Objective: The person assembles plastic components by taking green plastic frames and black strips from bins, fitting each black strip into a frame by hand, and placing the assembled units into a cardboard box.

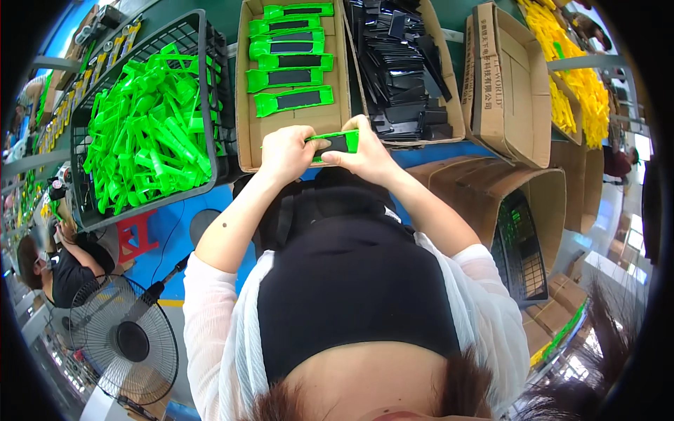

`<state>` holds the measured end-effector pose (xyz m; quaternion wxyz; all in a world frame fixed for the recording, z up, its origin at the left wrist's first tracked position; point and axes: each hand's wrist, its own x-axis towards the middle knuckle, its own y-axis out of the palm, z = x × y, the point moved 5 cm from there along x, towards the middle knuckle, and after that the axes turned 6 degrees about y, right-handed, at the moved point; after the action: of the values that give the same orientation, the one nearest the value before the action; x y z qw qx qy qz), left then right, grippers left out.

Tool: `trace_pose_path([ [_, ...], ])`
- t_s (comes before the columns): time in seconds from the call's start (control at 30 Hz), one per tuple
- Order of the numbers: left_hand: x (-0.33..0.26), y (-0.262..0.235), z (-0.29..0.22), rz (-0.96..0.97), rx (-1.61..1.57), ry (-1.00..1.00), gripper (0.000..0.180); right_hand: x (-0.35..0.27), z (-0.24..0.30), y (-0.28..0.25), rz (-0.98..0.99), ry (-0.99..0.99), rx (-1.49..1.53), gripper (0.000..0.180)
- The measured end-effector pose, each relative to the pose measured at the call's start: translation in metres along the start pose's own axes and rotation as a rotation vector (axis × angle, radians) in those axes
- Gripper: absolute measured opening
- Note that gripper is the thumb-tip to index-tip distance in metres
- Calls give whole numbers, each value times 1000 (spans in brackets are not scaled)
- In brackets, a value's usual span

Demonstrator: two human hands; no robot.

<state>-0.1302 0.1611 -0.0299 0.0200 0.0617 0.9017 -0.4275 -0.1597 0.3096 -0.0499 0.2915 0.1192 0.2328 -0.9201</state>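
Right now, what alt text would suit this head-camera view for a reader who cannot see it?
Both hands, left hand and right hand, grip one flat green plastic piece with a black insert above a cardboard box of finished green pieces. Left stands a black wire basket of loose green plastic parts; right, a cardboard box of black plastic inserts.

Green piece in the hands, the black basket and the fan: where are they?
Green piece (337, 143), head view, on its black insert.
Black basket (208, 105), head view, on its right wall.
Fan (132, 342), head view, on its hub.
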Motion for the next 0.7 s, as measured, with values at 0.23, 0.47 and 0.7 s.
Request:
trace_pose_path([
  [0.23,24,-17,49,-85,253,-69,33,-9,-1,22,69,-48,-750,53],
  [0.47,12,-6,37,-8,80,-87,39,-15,-12,4,-75,-392,-980,5],
  [0.7,5,-4,26,29,95,-123,36,-15,-16,-2,78,-581,-1037,6],
])
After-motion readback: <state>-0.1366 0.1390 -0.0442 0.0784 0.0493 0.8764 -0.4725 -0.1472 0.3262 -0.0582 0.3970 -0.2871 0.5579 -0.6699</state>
